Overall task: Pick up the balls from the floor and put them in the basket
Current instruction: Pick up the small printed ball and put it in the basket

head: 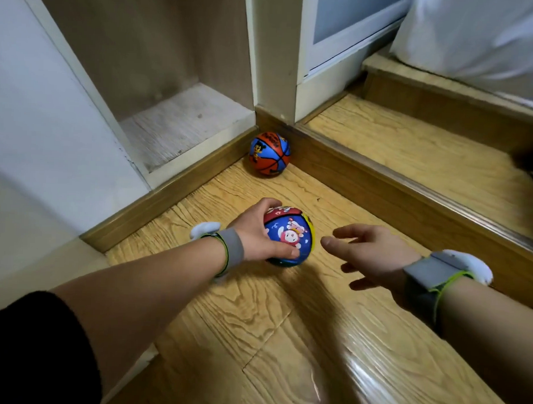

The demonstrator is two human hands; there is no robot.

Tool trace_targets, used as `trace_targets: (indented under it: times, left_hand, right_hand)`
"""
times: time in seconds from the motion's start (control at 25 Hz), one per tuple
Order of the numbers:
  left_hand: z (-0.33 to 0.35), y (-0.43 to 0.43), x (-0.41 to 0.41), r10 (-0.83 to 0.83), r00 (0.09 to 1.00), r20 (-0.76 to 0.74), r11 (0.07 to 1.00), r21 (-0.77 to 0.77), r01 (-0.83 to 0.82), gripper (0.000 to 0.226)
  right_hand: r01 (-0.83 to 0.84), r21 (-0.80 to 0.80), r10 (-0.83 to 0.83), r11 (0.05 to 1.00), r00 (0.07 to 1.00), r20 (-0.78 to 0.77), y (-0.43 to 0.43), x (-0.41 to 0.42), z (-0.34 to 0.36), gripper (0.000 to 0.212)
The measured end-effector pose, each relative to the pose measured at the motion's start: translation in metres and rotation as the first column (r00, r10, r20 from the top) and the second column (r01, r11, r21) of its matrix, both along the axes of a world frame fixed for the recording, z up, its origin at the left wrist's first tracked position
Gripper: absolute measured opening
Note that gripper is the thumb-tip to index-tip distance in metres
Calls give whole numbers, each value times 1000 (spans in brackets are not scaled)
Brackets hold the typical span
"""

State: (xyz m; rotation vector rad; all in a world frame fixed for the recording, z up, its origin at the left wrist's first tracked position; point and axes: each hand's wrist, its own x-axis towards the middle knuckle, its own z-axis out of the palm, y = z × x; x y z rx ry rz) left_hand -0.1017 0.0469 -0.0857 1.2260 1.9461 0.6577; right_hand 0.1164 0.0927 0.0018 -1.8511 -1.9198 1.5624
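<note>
Pickup of the nearer ball is the step in hand. The left hand (255, 234) wraps the blue cartoon ball (290, 233) from its left side, thumb along the lower front and fingers curled over the top. The ball sits low over the wooden floor (284, 338); whether it has left the boards I cannot tell. The right hand (375, 254) hovers just beside the ball on its right, fingers spread and relaxed, holding nothing and touching nothing.

The orange and blue ball (270, 153) lies well apart from both hands, in the corner where the skirting board (175, 192) meets the raised step (410, 191). No basket is in view, so neither ball is put away yet.

The next move, as I judge it, calls for a firm lift of the blue ball. A one-sided hold on a smooth round thing may slip, so the right hand could close on the free side. Otherwise it could reach past for the corner ball, which offers only its front and top to the fingers. After that, the person must turn to find the basket.
</note>
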Motion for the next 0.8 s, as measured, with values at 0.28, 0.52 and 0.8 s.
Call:
trace_targets:
  times: [0.28, 0.52, 0.8]
  left_hand:
    - [82, 28, 103, -117, 987, 109, 976, 196, 94, 130]
    - [148, 63, 174, -189, 972, 143, 937, 322, 135, 117]
    - [256, 85, 252, -209, 978, 12, 902, 389, 188, 34]
  right_hand:
    - [94, -172, -138, 981, 954, -265, 44, 77, 30, 118]
    - [276, -179, -325, 944, 697, -639, 75, 131, 88, 93]
    - [491, 270, -187, 828, 696, -694, 79, 205, 212, 77]
